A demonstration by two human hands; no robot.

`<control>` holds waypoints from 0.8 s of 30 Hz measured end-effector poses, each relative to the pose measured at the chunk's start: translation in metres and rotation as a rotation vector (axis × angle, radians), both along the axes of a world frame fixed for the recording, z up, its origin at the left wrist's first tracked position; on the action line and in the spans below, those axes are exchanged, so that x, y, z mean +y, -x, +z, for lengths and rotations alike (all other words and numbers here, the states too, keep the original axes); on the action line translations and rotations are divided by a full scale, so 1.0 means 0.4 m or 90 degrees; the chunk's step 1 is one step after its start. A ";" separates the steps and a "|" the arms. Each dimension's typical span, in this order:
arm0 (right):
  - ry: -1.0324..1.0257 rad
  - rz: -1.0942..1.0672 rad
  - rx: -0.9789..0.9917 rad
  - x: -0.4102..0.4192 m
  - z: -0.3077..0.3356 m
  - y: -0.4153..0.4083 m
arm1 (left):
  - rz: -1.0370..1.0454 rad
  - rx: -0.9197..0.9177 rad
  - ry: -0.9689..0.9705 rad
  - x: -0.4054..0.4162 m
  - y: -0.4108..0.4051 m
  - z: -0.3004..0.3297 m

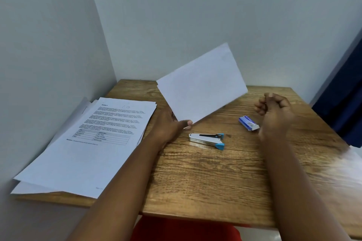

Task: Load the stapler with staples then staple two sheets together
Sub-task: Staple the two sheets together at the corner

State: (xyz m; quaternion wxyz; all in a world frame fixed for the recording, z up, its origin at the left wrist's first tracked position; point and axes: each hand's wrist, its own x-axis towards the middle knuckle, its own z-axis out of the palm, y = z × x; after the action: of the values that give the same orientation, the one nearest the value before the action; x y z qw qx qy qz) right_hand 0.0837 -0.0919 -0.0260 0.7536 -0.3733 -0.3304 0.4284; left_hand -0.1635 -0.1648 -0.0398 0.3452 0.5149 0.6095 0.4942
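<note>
Wooden worktop (205, 178), carrying at its left edge a stack of printed pages (88, 143). Blank paper (201, 84), whether one sheet or two cannot tell, raised and tilted above worktop, pinched at lower corner by left hand (170, 127); right hand (274, 111) loosely curled, empty, above worktop. Stapler (207, 140) lying mid-worktop below paper, staple box (248, 122) just beside right hand.

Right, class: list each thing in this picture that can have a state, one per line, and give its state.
Stapler: lying on the table, swung open, untouched.
Staple box: on the table, one end open.
Held sheet: lifted off the table, tilted, blank side facing us.
Paper stack: flat on the table's left, printed side up, loosely fanned.
Left hand: pinching the held sheet's lower corner.
Right hand: raised, fingers curled; contents unclear.
</note>
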 end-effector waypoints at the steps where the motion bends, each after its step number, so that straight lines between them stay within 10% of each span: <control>1: 0.000 0.007 -0.059 -0.002 -0.004 0.004 | 0.011 -0.020 -0.006 0.001 0.001 0.001; 15: -0.105 0.396 -1.045 -0.065 -0.027 0.102 | 0.074 -0.243 -0.045 0.027 0.018 -0.020; 24: -0.067 0.456 -0.863 -0.049 -0.032 0.090 | 0.098 -0.155 0.024 0.033 0.023 -0.021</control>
State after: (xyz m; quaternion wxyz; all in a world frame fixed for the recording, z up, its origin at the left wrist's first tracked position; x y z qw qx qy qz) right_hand 0.0478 -0.1116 -0.0389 0.2185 -0.3878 -0.8410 0.3076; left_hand -0.1726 -0.1517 -0.0481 0.3874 0.3960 0.6102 0.5664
